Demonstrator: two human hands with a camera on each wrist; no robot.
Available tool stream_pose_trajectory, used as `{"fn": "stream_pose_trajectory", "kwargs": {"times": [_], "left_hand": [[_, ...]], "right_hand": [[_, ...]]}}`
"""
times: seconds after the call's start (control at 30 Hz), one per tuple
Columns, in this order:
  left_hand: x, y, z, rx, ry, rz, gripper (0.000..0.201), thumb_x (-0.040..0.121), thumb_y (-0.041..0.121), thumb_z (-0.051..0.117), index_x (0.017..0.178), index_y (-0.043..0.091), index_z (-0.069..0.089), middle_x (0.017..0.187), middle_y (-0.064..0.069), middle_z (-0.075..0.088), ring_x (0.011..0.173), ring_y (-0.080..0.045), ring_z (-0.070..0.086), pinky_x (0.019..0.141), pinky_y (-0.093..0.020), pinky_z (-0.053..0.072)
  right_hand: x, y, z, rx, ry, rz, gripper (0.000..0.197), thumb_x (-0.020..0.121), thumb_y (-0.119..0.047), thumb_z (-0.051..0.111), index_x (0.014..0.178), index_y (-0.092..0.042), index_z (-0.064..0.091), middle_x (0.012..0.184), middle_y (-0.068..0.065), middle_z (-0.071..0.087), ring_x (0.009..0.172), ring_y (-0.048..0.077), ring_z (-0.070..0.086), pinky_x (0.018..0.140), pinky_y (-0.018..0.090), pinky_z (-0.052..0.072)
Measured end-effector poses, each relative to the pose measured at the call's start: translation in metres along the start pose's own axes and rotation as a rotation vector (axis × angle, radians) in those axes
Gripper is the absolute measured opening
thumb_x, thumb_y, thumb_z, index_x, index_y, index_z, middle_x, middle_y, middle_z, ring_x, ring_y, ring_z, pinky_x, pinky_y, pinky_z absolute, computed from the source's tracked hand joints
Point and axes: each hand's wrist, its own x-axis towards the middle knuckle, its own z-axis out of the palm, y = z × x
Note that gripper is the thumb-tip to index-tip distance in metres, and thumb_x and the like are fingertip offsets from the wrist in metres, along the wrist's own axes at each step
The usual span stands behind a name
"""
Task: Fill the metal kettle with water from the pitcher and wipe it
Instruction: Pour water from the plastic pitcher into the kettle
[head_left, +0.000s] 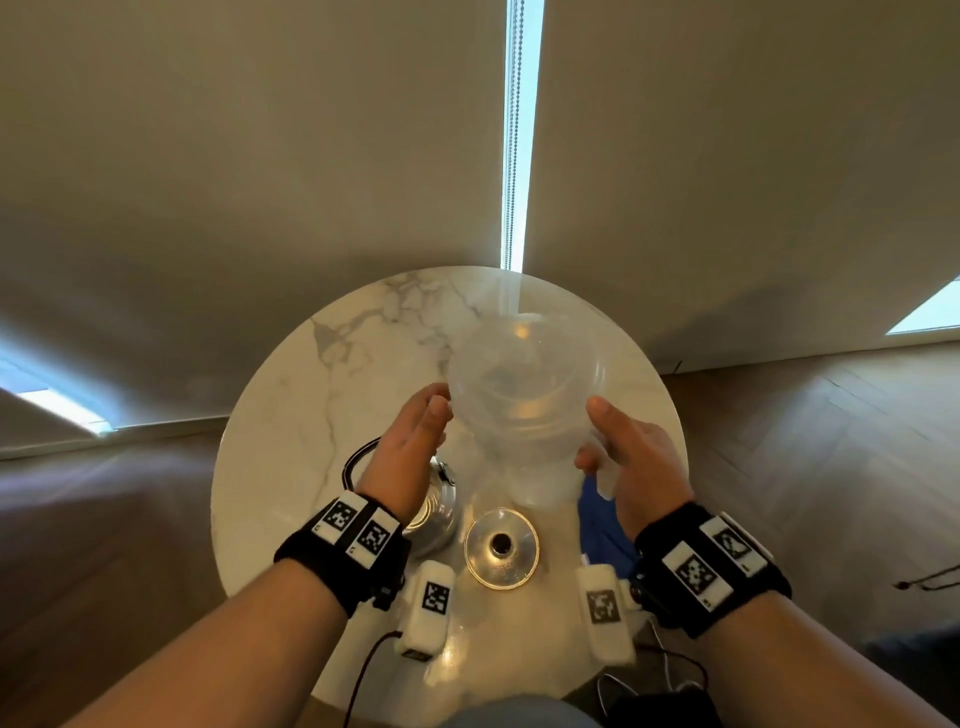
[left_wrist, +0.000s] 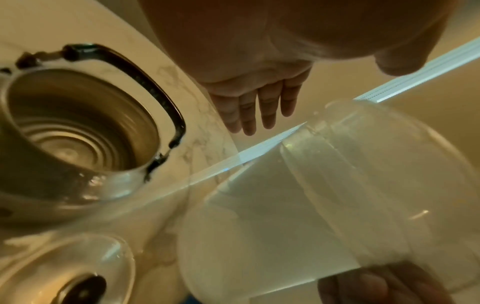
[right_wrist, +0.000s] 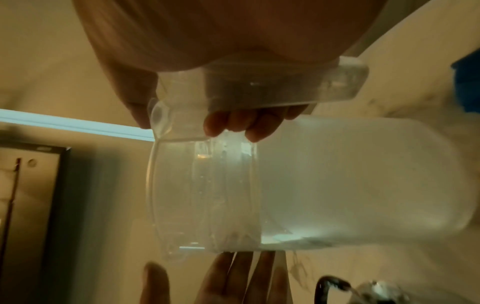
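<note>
My right hand grips the handle of the clear plastic pitcher and holds it up above the table, with some water inside. Its fingers curl round the handle. My left hand is flat, with straight fingers close beside the pitcher's left wall; I cannot tell whether they touch it. The metal kettle stands with its mouth uncovered and its black handle folded back, under my left wrist. Its lid lies knob-up on the table in front of the pitcher.
Everything stands on a round white marble table. A blue cloth lies under my right wrist near the table's right edge. Window blinds hang behind the table. Cables trail over the near edge.
</note>
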Motion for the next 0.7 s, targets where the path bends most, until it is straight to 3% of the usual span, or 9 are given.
{"fn": "stream_pose_trajectory", "kwargs": {"times": [0.07, 0.13, 0.2, 0.27, 0.37, 0.43, 0.53, 0.6, 0.7], "left_hand": [[-0.008, 0.000, 0.000, -0.202, -0.094, -0.090, 0.067, 0.081, 0.079, 0.047, 0.133, 0.037, 0.057, 0.138, 0.010, 0.061, 0.133, -0.008, 0.052, 0.119, -0.044, 0.031], [-0.020, -0.003, -0.006, -0.315, -0.134, -0.133, 0.064, 0.077, 0.082, 0.049, 0.122, 0.040, 0.065, 0.134, 0.009, 0.065, 0.129, -0.008, 0.057, 0.118, -0.041, 0.032], [-0.034, -0.007, -0.013, -0.358, -0.155, -0.147, 0.053, 0.082, 0.072, 0.042, 0.113, 0.042, 0.071, 0.130, 0.009, 0.067, 0.124, -0.005, 0.060, 0.115, -0.038, 0.035], [-0.049, -0.016, -0.020, -0.409, -0.148, -0.164, 0.050, 0.086, 0.066, 0.040, 0.113, 0.039, 0.071, 0.129, 0.007, 0.068, 0.122, -0.007, 0.062, 0.111, -0.038, 0.040], [-0.066, -0.031, -0.029, -0.491, -0.129, -0.152, 0.046, 0.097, 0.053, 0.039, 0.125, 0.028, 0.066, 0.130, -0.003, 0.068, 0.124, -0.019, 0.062, 0.106, -0.039, 0.049], [-0.075, -0.036, -0.033, -0.515, -0.124, -0.212, 0.043, 0.102, 0.044, 0.036, 0.124, 0.024, 0.067, 0.124, -0.005, 0.071, 0.119, -0.023, 0.065, 0.098, -0.040, 0.053], [-0.086, -0.046, -0.035, -0.554, -0.191, -0.290, 0.043, 0.103, 0.040, 0.033, 0.107, 0.028, 0.074, 0.110, 0.000, 0.077, 0.102, -0.012, 0.072, 0.076, -0.025, 0.059], [-0.093, -0.055, -0.036, -0.564, -0.202, -0.319, 0.041, 0.099, 0.046, 0.037, 0.111, 0.027, 0.071, 0.112, 0.000, 0.076, 0.104, -0.011, 0.072, 0.077, -0.023, 0.058], [-0.099, -0.067, -0.036, -0.582, -0.168, -0.374, 0.052, 0.087, 0.055, 0.046, 0.123, 0.023, 0.065, 0.120, -0.004, 0.073, 0.113, -0.017, 0.069, 0.089, -0.029, 0.057]], "right_hand": [[-0.022, -0.002, 0.010, 0.009, -0.030, 0.007, 0.064, 0.077, -0.074, 0.068, 0.061, -0.013, 0.066, 0.070, 0.014, 0.056, 0.073, 0.034, 0.055, 0.098, 0.066, 0.045], [-0.043, 0.003, 0.021, 0.019, -0.048, 0.031, 0.072, 0.073, -0.078, 0.069, 0.066, -0.006, 0.065, 0.068, 0.016, 0.054, 0.070, 0.035, 0.052, 0.094, 0.068, 0.044], [-0.065, 0.008, 0.033, 0.053, -0.028, 0.030, 0.074, 0.066, -0.081, 0.072, 0.065, -0.007, 0.064, 0.066, 0.017, 0.053, 0.066, 0.031, 0.051, 0.083, 0.057, 0.044], [-0.083, 0.013, 0.045, 0.066, -0.003, 0.027, 0.074, 0.057, -0.083, 0.075, 0.057, -0.010, 0.062, 0.063, 0.016, 0.052, 0.062, 0.028, 0.051, 0.074, 0.042, 0.044], [-0.106, 0.023, 0.058, 0.033, -0.005, 0.025, 0.077, 0.052, -0.085, 0.076, 0.051, -0.010, 0.058, 0.060, 0.016, 0.051, 0.061, 0.028, 0.051, 0.073, 0.040, 0.045], [-0.118, 0.029, 0.063, 0.016, -0.004, 0.049, 0.079, 0.049, -0.086, 0.076, 0.052, -0.009, 0.056, 0.058, 0.015, 0.049, 0.054, 0.025, 0.048, 0.066, 0.037, 0.044], [-0.131, 0.032, 0.069, 0.028, 0.033, 0.128, 0.062, 0.060, -0.072, 0.079, 0.051, -0.015, 0.055, 0.055, 0.011, 0.046, 0.052, 0.023, 0.041, 0.061, 0.038, 0.038], [-0.136, 0.034, 0.071, 0.056, 0.052, 0.166, 0.047, 0.066, -0.058, 0.074, 0.052, -0.017, 0.056, 0.053, 0.005, 0.046, 0.052, 0.021, 0.039, 0.059, 0.038, 0.035], [-0.135, 0.039, 0.069, -0.039, 0.028, 0.199, 0.058, 0.058, -0.072, 0.080, 0.050, -0.020, 0.057, 0.052, 0.004, 0.048, 0.049, 0.018, 0.041, 0.057, 0.037, 0.037]]}}
